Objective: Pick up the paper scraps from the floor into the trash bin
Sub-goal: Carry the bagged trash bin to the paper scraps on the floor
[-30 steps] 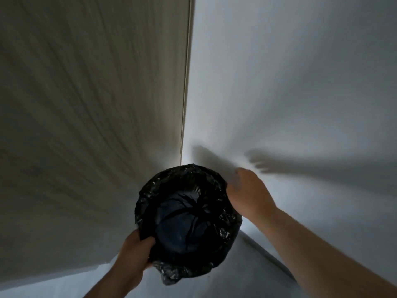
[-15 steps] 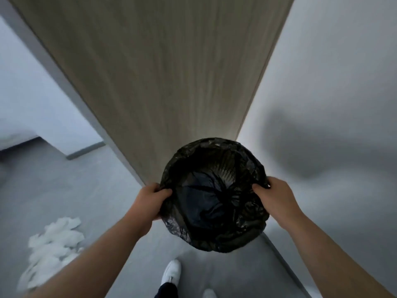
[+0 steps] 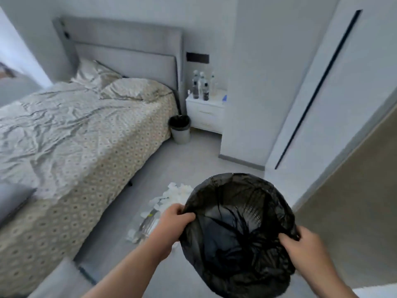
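I carry a trash bin (image 3: 236,229) lined with a black bag, its mouth facing me and nothing visible inside. My left hand (image 3: 173,222) grips the bin's left rim with the fingers curled over the liner. My right hand (image 3: 300,244) grips the right rim the same way. A pile of white paper scraps (image 3: 171,195) lies on the grey floor just left of the bin, beside the bed, partly hidden by my left hand. More scraps and some clear plastic (image 3: 141,230) lie below the pile.
A bed (image 3: 81,134) with a patterned cover fills the left. A second bin (image 3: 180,131) stands at the bed's far corner by a white nightstand (image 3: 205,112) with bottles. A white wardrobe (image 3: 311,82) and a wooden door (image 3: 354,201) are on the right.
My view has swung left from the door and wall to the bedroom. Both hands still hold the bin, which has come along toward the paper scraps by the bed.
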The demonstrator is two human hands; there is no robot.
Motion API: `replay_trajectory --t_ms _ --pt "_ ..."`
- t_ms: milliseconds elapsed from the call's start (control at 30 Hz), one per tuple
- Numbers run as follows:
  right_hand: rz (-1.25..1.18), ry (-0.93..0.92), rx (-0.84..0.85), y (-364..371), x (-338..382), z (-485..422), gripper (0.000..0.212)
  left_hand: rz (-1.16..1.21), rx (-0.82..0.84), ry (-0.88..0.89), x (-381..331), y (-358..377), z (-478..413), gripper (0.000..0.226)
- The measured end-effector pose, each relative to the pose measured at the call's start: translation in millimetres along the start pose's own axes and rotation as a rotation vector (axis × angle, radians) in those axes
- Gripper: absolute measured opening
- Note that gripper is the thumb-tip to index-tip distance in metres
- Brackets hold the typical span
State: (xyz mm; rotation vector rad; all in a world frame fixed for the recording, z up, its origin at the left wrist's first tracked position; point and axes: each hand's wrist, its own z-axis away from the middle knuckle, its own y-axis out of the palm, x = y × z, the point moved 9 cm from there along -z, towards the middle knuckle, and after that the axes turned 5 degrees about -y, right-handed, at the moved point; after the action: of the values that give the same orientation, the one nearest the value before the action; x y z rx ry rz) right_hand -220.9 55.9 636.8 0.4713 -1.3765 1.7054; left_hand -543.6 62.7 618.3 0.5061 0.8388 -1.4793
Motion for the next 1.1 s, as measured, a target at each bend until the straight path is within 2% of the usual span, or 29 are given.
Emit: replay_trajectory --t_ms 133,400,633,967,1100 --pt "0.085 -0.164 0.115 86 95 -22 0.015 0.089 -0.116 -0.01 4 -110 -16 0.017" --pt "0.047 -0.269 0.235 218 218 -62 0.02 0.202 -0.302 0.007 -10 -267 -57 0.013" --pt "0.014 -0.278 0.272 269 271 -121 0.019 0.269 -0.35 0.009 -41 -315 -111 0.015" --pt "-0.057 -0.303 0.379 343 358 -221 0.023 0.262 -0.519 -0.015 -107 -377 -185 0.012" --pt "-0.095 -0.315 0.392 357 392 -237 0.013 0.233 -0.555 -0.02 -129 -403 -203 0.008"
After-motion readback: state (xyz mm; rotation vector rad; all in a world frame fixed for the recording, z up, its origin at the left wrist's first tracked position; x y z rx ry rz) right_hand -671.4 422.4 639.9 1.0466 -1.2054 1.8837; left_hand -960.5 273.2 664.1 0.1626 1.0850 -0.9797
